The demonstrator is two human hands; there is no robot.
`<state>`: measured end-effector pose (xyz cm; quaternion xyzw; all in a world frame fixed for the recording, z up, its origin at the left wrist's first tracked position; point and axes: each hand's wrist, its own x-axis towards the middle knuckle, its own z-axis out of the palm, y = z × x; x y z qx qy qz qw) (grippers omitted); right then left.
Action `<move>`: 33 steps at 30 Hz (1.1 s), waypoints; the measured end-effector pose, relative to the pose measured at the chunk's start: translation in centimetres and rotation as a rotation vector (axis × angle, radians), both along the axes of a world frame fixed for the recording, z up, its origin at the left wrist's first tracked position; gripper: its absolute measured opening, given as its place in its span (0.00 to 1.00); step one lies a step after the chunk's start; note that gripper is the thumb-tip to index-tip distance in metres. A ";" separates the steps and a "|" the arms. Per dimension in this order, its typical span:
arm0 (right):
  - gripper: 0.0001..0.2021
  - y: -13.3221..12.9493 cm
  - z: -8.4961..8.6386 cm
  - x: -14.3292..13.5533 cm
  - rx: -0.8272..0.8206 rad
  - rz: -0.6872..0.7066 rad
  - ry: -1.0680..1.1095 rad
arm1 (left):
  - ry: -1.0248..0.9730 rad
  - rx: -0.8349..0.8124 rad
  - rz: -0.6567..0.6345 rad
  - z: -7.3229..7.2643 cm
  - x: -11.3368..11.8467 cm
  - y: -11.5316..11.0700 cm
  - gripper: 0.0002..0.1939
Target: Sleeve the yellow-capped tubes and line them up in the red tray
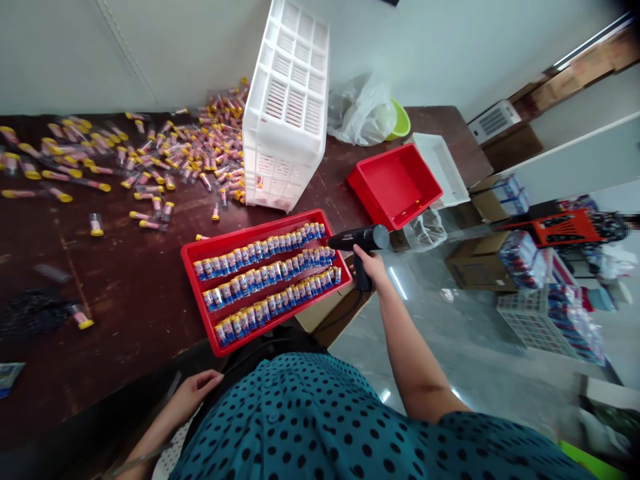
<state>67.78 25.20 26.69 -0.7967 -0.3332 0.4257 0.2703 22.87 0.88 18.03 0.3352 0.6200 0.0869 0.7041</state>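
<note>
Teal polka-dot top fills the bottom of view, nearest the cam. Left hand sits low by the front edge of the dark tabletop, fingers loosely curled, holding nothing. Right hand is out past the tabletop's right edge, clenched on the grip of a black heat gun; the gun's barrel lies roughly level, its narrow end pointing left at the right end of the long red tray. That tray sits at an angle near the front edge, w/ approx. four rows of small tubes lying side by side, blue-labelled. Behind it a white crate stands on end, tilted. Left of the crate, loose yellow-capped tubes are scattered across the back of the tabletop, a few strays nearer the front. To the right, a second red tray, almost bare, w/ a white tray just beside it and a clear bag covering a green bowl behind. Boxes on the floor, right.
</note>
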 end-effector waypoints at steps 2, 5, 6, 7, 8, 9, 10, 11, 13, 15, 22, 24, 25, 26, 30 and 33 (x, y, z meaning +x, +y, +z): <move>0.20 -1.1 0.3 1.7 -0.036 -0.059 -0.033 | -0.009 -0.012 0.009 -0.4 -0.1 -0.7 0.35; 0.20 -3.4 1.0 3.9 -0.109 -0.091 -0.037 | -0.028 -0.045 0.029 -1.1 0.1 -1.5 0.38; 0.20 -4.1 1.2 4.3 -0.125 -0.092 -0.031 | -0.034 -0.050 0.033 -1.2 0.2 -1.5 0.38; 0.20 -4.7 1.2 4.6 -0.132 -0.096 -0.027 | -0.039 -0.049 0.033 -1.3 0.3 -1.5 0.39; 0.20 -5.2 1.2 4.7 -0.131 -0.105 -0.025 | -0.043 -0.044 0.025 -1.3 0.4 -1.3 0.39; 0.20 -5.5 1.2 4.7 -0.125 -0.119 -0.027 | -0.043 -0.036 0.012 -1.2 0.4 -1.0 0.39; 0.20 -5.8 1.1 4.5 -0.118 -0.131 -0.029 | -0.044 -0.030 -0.005 -1.0 0.5 -0.7 0.38; 0.20 -5.9 1.1 4.4 -0.115 -0.138 -0.027 | -0.047 -0.028 -0.019 -0.9 0.6 -0.4 0.38; 0.19 -6.3 1.0 3.7 -0.124 -0.123 0.006 | -0.058 -0.032 -0.033 -0.8 0.6 -0.1 0.37; 0.19 -6.8 1.0 2.7 -0.134 -0.089 0.055 | -0.065 -0.035 -0.028 -1.0 0.5 -0.2 0.35; 0.17 -8.8 0.7 -3.0 -0.188 0.083 0.174 | -0.057 -0.013 0.010 -3.6 -0.8 -2.7 0.32; 0.17 -8.9 0.5 -4.4 -0.186 0.116 0.175 | -0.042 0.004 0.025 -3.6 -1.0 -3.2 0.31; 0.16 -9.0 0.5 -5.1 -0.190 0.133 0.183 | -0.037 0.005 0.029 -3.5 -1.0 -3.4 0.30; 0.16 -9.0 0.4 -5.6 -0.199 0.151 0.199 | -0.034 0.003 0.031 -3.3 -1.0 -3.6 0.30; 0.18 -9.3 0.1 -7.6 -0.215 0.225 0.225 | -0.028 0.002 0.049 -2.7 -1.0 -4.4 0.27; 0.19 -9.6 -0.3 -9.1 -0.218 0.280 0.265 | -0.023 0.014 0.062 -2.6 -1.1 -5.2 0.26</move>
